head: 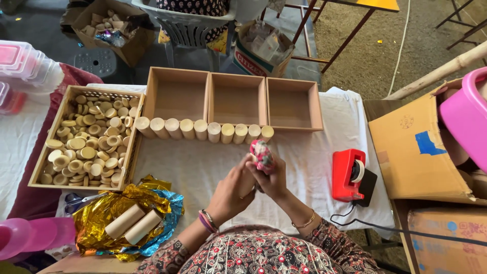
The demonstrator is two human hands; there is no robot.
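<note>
Both my hands meet over the white cloth in front of me. My right hand (276,180) grips a small cylinder wrapped in pink floral paper (262,155), its top sticking up above my fingers. My left hand (234,192) presses against the same wrapped cylinder from the left side. Just beyond my hands a row of several bare wooden cylinders (203,129) lies along the front of three empty wooden boxes (236,99).
A wooden tray of several round wooden caps (86,137) stands at the left. Gold and blue foil with two cardboard tubes (133,223) lies at the near left. A red tape dispenser (349,175) sits to the right, with cardboard boxes (421,152) beyond.
</note>
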